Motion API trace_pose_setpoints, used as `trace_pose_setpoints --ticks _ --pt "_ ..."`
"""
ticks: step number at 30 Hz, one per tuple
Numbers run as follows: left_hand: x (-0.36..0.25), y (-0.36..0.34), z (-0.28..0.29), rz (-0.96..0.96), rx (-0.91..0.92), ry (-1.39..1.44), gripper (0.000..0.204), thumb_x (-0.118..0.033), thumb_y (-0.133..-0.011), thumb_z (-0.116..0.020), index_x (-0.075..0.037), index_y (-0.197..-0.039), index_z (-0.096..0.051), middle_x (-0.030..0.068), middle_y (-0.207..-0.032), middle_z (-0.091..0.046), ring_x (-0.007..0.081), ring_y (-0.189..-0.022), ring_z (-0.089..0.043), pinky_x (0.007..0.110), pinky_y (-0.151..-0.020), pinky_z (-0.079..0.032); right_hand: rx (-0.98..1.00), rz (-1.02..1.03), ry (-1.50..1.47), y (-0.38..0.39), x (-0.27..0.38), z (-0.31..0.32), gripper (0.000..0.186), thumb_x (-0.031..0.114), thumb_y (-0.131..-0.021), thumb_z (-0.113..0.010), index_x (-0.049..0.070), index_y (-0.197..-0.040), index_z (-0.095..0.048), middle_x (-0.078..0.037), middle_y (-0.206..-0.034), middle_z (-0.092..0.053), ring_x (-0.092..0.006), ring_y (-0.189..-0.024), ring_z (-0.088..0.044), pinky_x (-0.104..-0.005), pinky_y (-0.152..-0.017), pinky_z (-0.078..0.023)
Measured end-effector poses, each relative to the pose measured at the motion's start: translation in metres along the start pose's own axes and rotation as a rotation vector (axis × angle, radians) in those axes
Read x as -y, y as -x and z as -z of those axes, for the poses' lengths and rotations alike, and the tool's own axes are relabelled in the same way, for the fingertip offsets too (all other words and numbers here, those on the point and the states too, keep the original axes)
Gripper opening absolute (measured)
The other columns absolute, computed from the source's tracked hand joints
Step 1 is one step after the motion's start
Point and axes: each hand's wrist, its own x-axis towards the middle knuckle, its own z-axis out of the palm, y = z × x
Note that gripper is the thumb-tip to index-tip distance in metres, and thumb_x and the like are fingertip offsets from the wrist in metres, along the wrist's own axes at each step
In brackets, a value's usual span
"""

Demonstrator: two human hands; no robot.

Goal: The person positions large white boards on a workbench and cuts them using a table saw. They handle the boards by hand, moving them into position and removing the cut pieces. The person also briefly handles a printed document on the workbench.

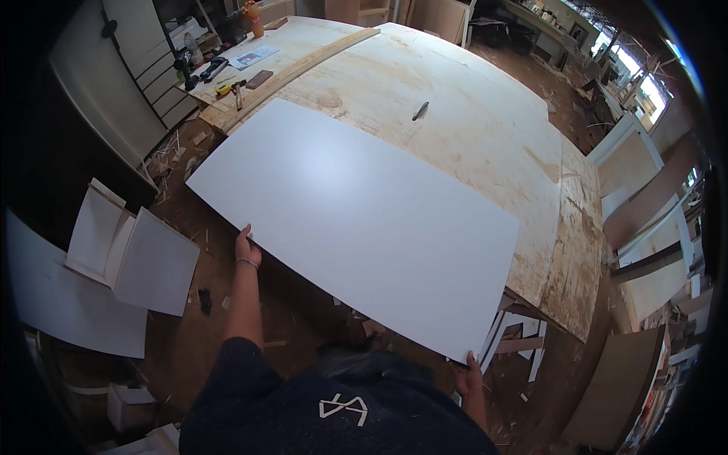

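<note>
A large white rectangular panel [356, 220] lies slantwise before me, its far part over the worktable [485, 129] and its near edge jutting out past the table toward my body. My left hand [247, 249] grips that near edge left of the middle, thumb on top and fingers hidden underneath. At the near right corner my right hand [469, 375] holds the panel the same way, with its thumb on the upper face. Beyond the panel, a small dark utility knife [421, 111] rests on the stained tabletop.
A long wooden strip [303, 72] crosses the table's left part. Past it lie a yellow tape measure [223, 89], a hammer [238, 96] and an orange bottle [254, 19]. White board pieces [158, 262] stand at the left; more boards [644, 220] lean at the right. Offcuts litter the floor.
</note>
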Motion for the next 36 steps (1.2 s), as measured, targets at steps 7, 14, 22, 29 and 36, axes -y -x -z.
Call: trace_pose_setpoints --ticks 7,14,22,29,36 --pt "-0.007 -0.071 0.002 0.088 0.016 0.062 0.038 -0.011 -0.097 -0.056 0.005 -0.131 -0.047 0.0141 -0.132 -0.054 0.03 -0.121 -0.055 0.043 -0.106 -0.047 0.017 0.01 0.044 -0.003 -0.022 -0.066 0.051 0.033 -0.098 -0.06 0.016 -0.142 -0.039 -0.01 -0.132 -0.055 -0.0308 -0.122 -0.054 -0.0526 -0.096 -0.049" --pt "0.001 -0.102 0.002 -0.002 0.093 0.031 0.042 -0.006 -0.098 -0.053 -0.002 -0.138 -0.041 0.0138 -0.135 -0.052 0.0297 -0.121 -0.054 0.046 -0.107 -0.046 -0.038 -0.009 0.122 -0.03 -0.027 -0.094 0.051 0.038 -0.098 -0.059 0.011 -0.139 -0.042 -0.011 -0.134 -0.052 -0.0303 -0.122 -0.053 -0.0544 -0.102 -0.045" --pt "0.007 -0.089 -0.045 -0.079 0.124 0.007 0.051 -0.009 -0.099 -0.056 -0.005 -0.145 -0.035 0.0133 -0.139 -0.05 0.0292 -0.126 -0.05 0.046 -0.108 -0.044 -0.241 0.001 0.626 -0.049 -0.006 -0.106 0.059 0.054 -0.098 -0.051 0.0 -0.122 -0.058 -0.016 -0.105 -0.067 -0.0263 -0.094 -0.067 -0.0447 -0.075 -0.057" --pt "0.033 -0.132 -0.063 -0.027 0.024 0.006 0.048 -0.016 -0.101 -0.053 -0.001 -0.143 -0.036 0.0176 -0.136 -0.051 0.034 -0.12 -0.055 0.052 -0.104 -0.048 -0.23 0.069 1.405 -0.092 0.051 -0.086 0.08 0.066 -0.094 -0.046 -0.011 -0.094 -0.069 -0.026 -0.09 -0.07 -0.0328 -0.093 -0.069 -0.0429 -0.078 -0.054" --pt "0.031 -0.145 -0.059 0.021 0.102 -0.018 0.046 -0.031 -0.101 -0.054 0.0 -0.134 -0.049 0.0143 -0.131 -0.058 0.0302 -0.118 -0.057 0.048 -0.104 -0.047 -0.153 0.066 1.764 -0.123 0.166 -0.188 0.068 0.058 -0.092 -0.056 -0.008 -0.105 -0.068 -0.032 -0.095 -0.067 -0.0465 -0.101 -0.063 -0.0452 -0.09 -0.049"
